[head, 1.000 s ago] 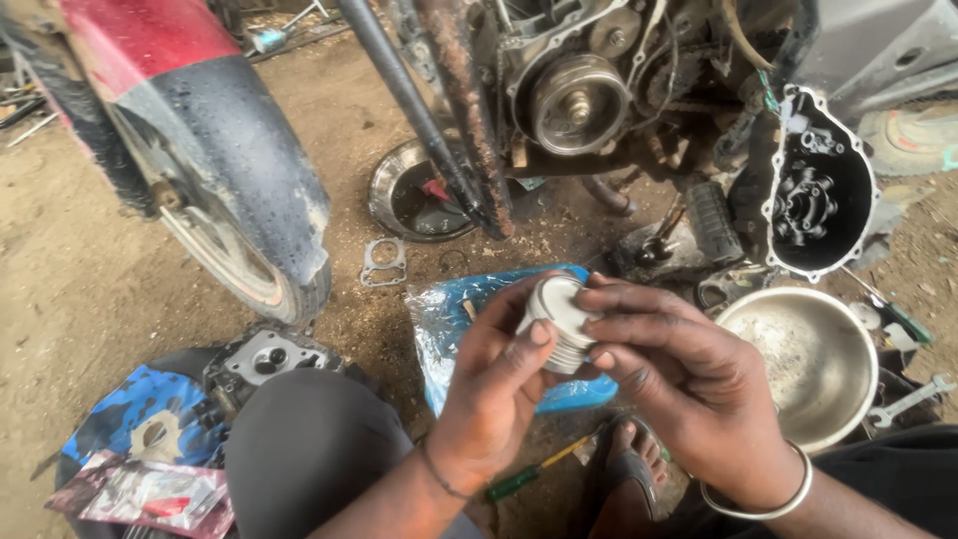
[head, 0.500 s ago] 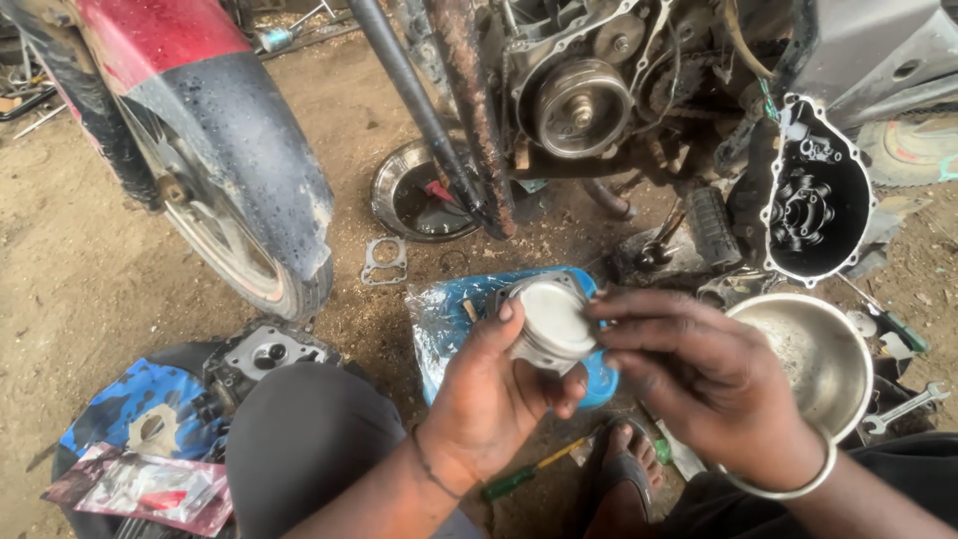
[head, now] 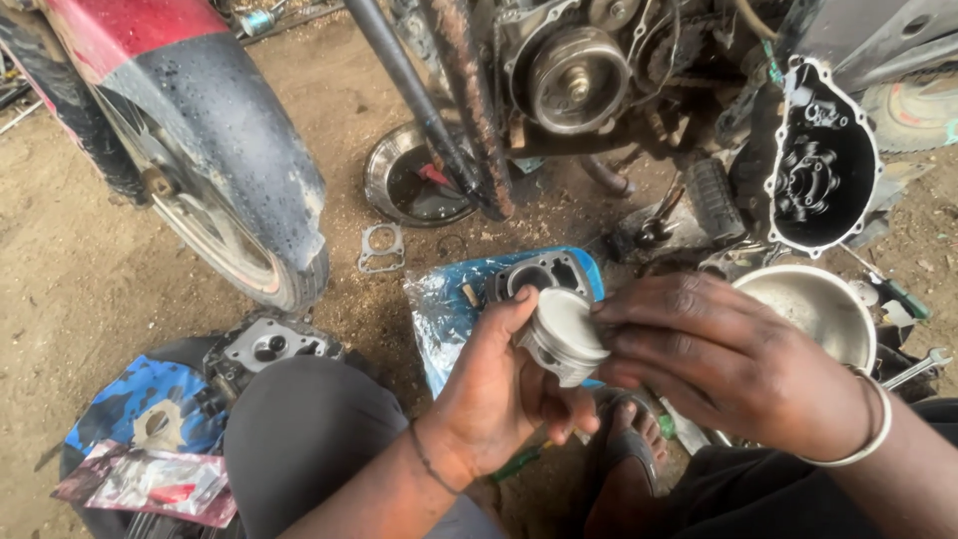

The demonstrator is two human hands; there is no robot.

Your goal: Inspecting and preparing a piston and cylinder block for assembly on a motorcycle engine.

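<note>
The piston (head: 561, 335) now sits tipped with its pale crown up, having turned since earlier. The left hand (head: 489, 394) cups it from below; the right hand (head: 728, 364) fingers grip its side, perhaps its ring groove, above the blue plastic bag (head: 439, 309).

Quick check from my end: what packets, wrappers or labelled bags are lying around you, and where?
Clear plastic bag with blue print: on the ground ahead of the left hand, crumpled, under a grey metal cylinder block.
Flat clear packet with red and pink print: bottom left, beside the knee.
Blue patterned sheet: behind that packet, wrinkled.
</note>
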